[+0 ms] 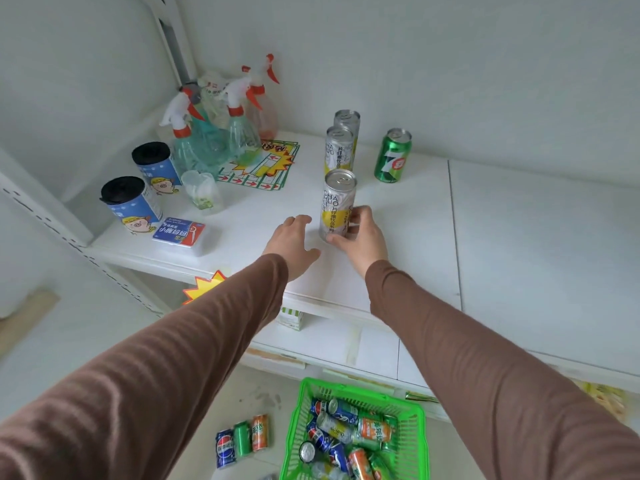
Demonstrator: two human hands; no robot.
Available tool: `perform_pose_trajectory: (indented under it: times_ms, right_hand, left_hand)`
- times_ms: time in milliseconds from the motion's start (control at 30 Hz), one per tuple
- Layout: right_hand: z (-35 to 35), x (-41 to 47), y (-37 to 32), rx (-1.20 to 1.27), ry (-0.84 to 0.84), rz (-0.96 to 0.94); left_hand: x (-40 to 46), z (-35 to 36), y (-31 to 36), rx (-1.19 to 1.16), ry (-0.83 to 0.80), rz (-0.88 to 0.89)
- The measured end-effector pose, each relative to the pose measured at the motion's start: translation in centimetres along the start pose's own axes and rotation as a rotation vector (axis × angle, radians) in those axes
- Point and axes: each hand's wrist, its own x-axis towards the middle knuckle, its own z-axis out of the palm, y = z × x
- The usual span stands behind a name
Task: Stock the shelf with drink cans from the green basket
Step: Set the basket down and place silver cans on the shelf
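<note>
Head view: right hand (pixel 360 233) fingers grasp the upright can (pixel 337 206) low down, mid-frame on the shelf (pixel 502 220); left hand (pixel 294 242) hovers released. Can looks rigid, smooth (likely slippery), so mid-body holds suit.

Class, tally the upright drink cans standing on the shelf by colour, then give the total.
Silver-and-yellow cans: 3
Green can: 1
Total: 4

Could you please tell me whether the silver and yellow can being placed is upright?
Upright: the tall silver-and-yellow drink can stands on the white shelf, pull-tab top up.
</note>
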Motion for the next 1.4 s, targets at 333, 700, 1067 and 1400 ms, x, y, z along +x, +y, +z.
perform_pose_trajectory:
  times_ms: [333,700,1067,1400]
  right_hand:
    - [2.6,5.3,-1.5,-0.094,0.071,0.032]
    - [2.6,5.7,-1.3,-0.033,0.115,0.051]
    - [-1.3,-9.9,2.4,-0.227,0.384,-0.424]
    - [1.7,-26.2,17.3,-0.322,0.279,-0.211]
  left_hand:
    - [3.2,-0.3,0.2,0.033,0.021,-0.036]
    - [2.7,-0.1,-0.2,0.039,0.044,-0.018]
    - [-10.1,1.9,0.4,-0.069,0.282,0.274]
    - [-25.6,15.6,-5.3,-0.050,0.059,0.282]
